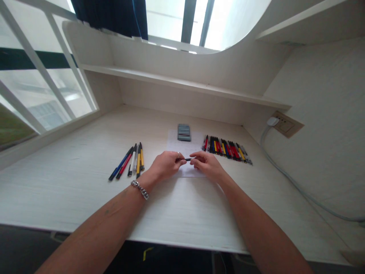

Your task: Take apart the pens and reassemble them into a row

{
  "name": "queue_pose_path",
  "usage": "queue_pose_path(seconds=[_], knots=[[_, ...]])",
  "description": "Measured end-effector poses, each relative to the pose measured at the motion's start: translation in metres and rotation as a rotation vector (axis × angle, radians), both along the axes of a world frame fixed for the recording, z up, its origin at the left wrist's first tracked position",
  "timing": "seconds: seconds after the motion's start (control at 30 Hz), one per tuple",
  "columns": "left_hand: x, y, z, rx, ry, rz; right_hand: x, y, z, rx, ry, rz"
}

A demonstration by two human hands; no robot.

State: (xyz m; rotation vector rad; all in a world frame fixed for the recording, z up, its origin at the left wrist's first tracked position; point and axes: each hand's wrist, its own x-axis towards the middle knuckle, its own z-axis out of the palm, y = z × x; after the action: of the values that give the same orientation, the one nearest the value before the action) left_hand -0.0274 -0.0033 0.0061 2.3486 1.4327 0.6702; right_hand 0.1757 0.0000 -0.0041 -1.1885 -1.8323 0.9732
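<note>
My left hand [165, 164] and my right hand [207, 163] meet over a white sheet of paper [185, 150] on the desk. Both pinch the ends of one thin dark pen [187, 159], held level between them. A small group of several pens [129, 161] in blue, red, white, black and yellow lies to the left of my left hand. A longer row of several coloured pens [226, 149] lies to the right, beyond my right hand. A chain bracelet [140, 189] sits on my left wrist.
A small dark phone-like block [184, 132] rests at the far edge of the paper. A wall socket [286, 123] with a white plug and grey cable [288, 179] is at the right. A shelf [182, 84] runs above the white desk [85, 182].
</note>
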Motion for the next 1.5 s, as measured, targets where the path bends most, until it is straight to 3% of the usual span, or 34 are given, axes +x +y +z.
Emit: queue_pose_path(seconds=[0.13, 0.27, 0.5, 0.67, 0.9, 1.13, 1.5], knots=[[0.001, 0.000, -0.001, 0.023, 0.016, -0.013, 0.003, 0.001, -0.001, -0.050, -0.110, -0.008], [0.001, 0.000, -0.001, 0.020, 0.016, -0.027, 0.002, -0.002, 0.005, 0.042, -0.181, -0.037], [-0.001, 0.002, 0.001, -0.012, -0.008, -0.028, -0.003, -0.006, 0.008, 0.150, -0.058, -0.091], [-0.001, 0.001, 0.000, -0.011, -0.021, -0.017, -0.003, -0.003, 0.006, 0.064, 0.024, -0.046], [0.000, 0.000, -0.001, 0.013, 0.021, -0.014, -0.001, -0.002, 0.005, -0.051, -0.144, 0.002], [0.001, -0.001, 0.002, -0.010, 0.042, -0.023, -0.004, -0.007, 0.014, 0.088, -0.224, -0.047], [-0.001, 0.001, 0.001, -0.028, 0.003, -0.018, -0.005, -0.003, 0.004, 0.164, -0.041, -0.108]])
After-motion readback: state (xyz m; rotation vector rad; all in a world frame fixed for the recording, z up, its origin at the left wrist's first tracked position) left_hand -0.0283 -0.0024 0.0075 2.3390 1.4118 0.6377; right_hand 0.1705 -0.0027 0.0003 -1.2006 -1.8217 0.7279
